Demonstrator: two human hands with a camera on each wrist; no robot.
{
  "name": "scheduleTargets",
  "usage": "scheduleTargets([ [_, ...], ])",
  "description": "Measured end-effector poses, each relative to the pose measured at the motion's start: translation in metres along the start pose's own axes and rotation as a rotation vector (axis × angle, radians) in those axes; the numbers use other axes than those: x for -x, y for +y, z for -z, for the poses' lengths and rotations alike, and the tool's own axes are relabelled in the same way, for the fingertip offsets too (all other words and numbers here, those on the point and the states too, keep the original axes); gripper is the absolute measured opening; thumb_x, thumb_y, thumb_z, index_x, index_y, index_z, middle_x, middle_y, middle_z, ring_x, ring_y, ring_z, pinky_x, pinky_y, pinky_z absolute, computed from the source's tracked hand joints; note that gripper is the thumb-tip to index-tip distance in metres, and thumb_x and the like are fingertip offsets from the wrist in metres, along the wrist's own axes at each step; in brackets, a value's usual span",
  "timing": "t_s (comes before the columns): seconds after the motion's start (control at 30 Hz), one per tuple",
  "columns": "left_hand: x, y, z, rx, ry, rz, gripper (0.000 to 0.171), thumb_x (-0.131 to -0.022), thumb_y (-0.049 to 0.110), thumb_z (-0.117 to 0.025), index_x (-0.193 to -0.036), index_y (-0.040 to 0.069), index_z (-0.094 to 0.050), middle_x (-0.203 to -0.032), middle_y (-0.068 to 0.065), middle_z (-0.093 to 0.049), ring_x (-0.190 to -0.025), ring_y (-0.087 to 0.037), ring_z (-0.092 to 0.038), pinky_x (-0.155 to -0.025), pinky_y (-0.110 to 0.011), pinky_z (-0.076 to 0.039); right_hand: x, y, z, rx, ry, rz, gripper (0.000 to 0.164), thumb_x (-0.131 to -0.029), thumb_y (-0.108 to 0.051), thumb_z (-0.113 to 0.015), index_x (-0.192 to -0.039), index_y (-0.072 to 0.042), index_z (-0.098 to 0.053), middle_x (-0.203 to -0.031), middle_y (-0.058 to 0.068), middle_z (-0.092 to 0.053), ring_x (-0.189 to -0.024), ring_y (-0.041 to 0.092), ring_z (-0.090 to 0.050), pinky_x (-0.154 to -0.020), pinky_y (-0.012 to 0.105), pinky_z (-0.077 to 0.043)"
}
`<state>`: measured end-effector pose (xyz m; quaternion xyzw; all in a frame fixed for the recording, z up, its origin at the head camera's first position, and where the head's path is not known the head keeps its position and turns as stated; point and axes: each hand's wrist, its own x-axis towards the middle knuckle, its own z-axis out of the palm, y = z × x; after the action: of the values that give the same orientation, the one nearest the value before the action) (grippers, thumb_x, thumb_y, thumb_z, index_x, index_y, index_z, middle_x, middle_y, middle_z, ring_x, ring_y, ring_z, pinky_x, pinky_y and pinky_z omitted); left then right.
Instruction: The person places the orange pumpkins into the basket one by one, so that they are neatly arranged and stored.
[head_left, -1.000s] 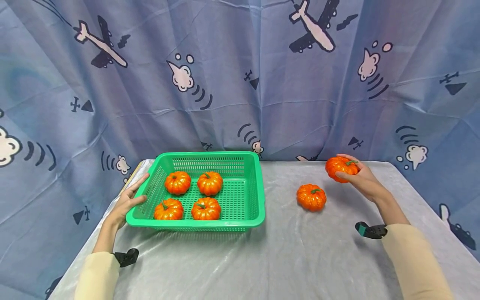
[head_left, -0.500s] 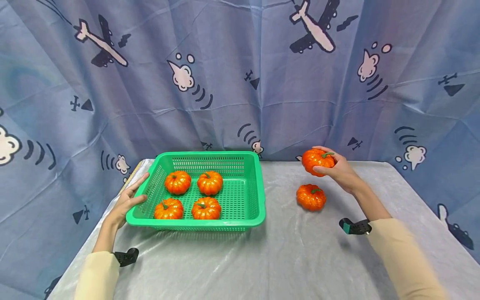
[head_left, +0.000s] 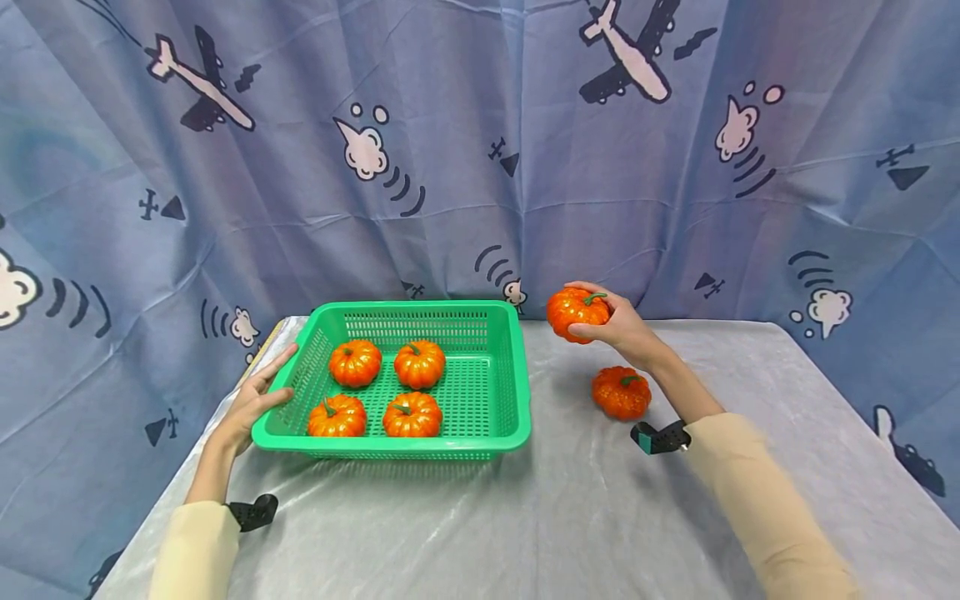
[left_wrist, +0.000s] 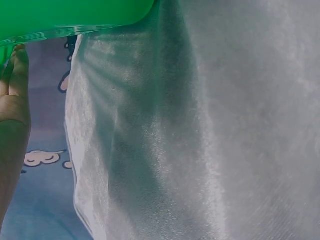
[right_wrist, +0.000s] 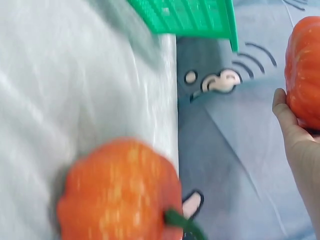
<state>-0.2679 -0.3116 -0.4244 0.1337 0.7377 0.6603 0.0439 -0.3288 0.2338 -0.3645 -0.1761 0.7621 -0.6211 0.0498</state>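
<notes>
A small orange pumpkin (head_left: 576, 315) with a green stem is held above the table by my right hand (head_left: 626, 333), thumb in front and fingers behind. In the right wrist view the same pumpkin (right_wrist: 306, 72) shows at the right edge. A second pumpkin (head_left: 621, 393) sits on the table below that hand. To the left stands a green plastic basket (head_left: 522, 375) with several pumpkins (head_left: 420, 365) inside, in its left and middle parts. My left hand (head_left: 243, 412) rests against the basket's left side, its fingers fairly straight and the thumb at the rim.
A pale grey cloth covers the table (head_left: 420, 533). Behind it hangs a blue curtain (head_left: 450, 167) printed with aeroplanes and clouds. Black wrist devices sit at both cuffs, the right one (head_left: 660, 437) low and near the loose pumpkin.
My right hand has carried its pumpkin left across the back of the table, past the loose pumpkin and close to the basket. The left hand and basket stay put.
</notes>
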Motion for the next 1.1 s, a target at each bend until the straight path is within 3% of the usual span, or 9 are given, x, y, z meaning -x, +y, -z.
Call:
scheduleTargets([
  [0.33,0.002,0.0,0.0,0.064,0.003,-0.002,0.071,-0.091,-0.007,-0.047,-0.153,0.013,-0.02,-0.157,-0.025,-0.009,-0.104,-0.006,-0.059,-0.079,-0.027,-0.054,-0.025,0.002,-0.049,-0.137,-0.045,0.07,0.06,-0.085,0.0,-0.064,-0.141,-0.006,-0.043,-0.129,0.005,-0.05,-0.106,0.025,-0.05,-0.081,0.028,-0.052],
  [0.5,0.001,0.0,0.001,0.079,0.001,0.002,0.071,-0.091,-0.007,-0.048,-0.153,0.013,-0.02,-0.153,-0.018,-0.025,-0.102,-0.01,-0.062,-0.078,-0.03,-0.055,-0.035,0.009,-0.066,-0.204,-0.058,0.119,0.062,-0.085,0.003,-0.061,-0.143,-0.001,-0.038,-0.142,0.007,-0.044,-0.113,0.023,-0.049,-0.086,0.026,-0.051],
  [0.57,0.001,0.0,0.001,0.075,-0.002,0.001,0.071,-0.091,-0.006,-0.048,-0.153,0.012,-0.019,-0.153,-0.018,-0.025,-0.103,-0.01,-0.062,-0.078,-0.03,-0.055,-0.038,0.011,-0.072,-0.219,-0.06,0.136,0.063,-0.085,0.004,-0.06,-0.143,0.002,-0.037,-0.144,0.008,-0.041,-0.113,0.022,-0.048,-0.087,0.026,-0.05],
  [0.73,-0.001,0.0,0.001,0.053,0.001,-0.004,0.07,-0.092,-0.005,-0.048,-0.153,0.012,-0.02,-0.155,-0.028,-0.011,-0.104,-0.008,-0.06,-0.078,-0.029,-0.055,-0.047,0.011,-0.087,-0.193,-0.085,0.135,0.064,-0.084,0.001,-0.064,-0.143,0.002,-0.038,-0.137,0.011,-0.045,-0.11,0.023,-0.051,-0.086,0.028,-0.051],
  [0.93,-0.001,-0.001,-0.001,0.077,0.007,-0.019,0.07,-0.091,-0.008,-0.047,-0.153,0.012,-0.021,-0.156,-0.024,-0.016,-0.108,-0.006,-0.058,-0.08,-0.027,-0.054,-0.057,0.003,-0.102,-0.137,-0.133,0.103,0.062,-0.084,-0.005,-0.07,-0.141,-0.004,-0.045,-0.13,0.014,-0.051,-0.107,0.027,-0.054,-0.086,0.033,-0.051],
  [1.1,-0.001,-0.001,0.0,0.092,0.005,-0.016,0.07,-0.091,-0.008,-0.047,-0.153,0.014,-0.022,-0.157,-0.023,-0.011,-0.109,-0.006,-0.057,-0.081,-0.026,-0.054,-0.067,0.0,-0.11,-0.08,-0.153,0.066,0.06,-0.083,-0.004,-0.071,-0.138,-0.007,-0.048,-0.126,0.015,-0.054,-0.106,0.027,-0.054,-0.087,0.034,-0.051],
])
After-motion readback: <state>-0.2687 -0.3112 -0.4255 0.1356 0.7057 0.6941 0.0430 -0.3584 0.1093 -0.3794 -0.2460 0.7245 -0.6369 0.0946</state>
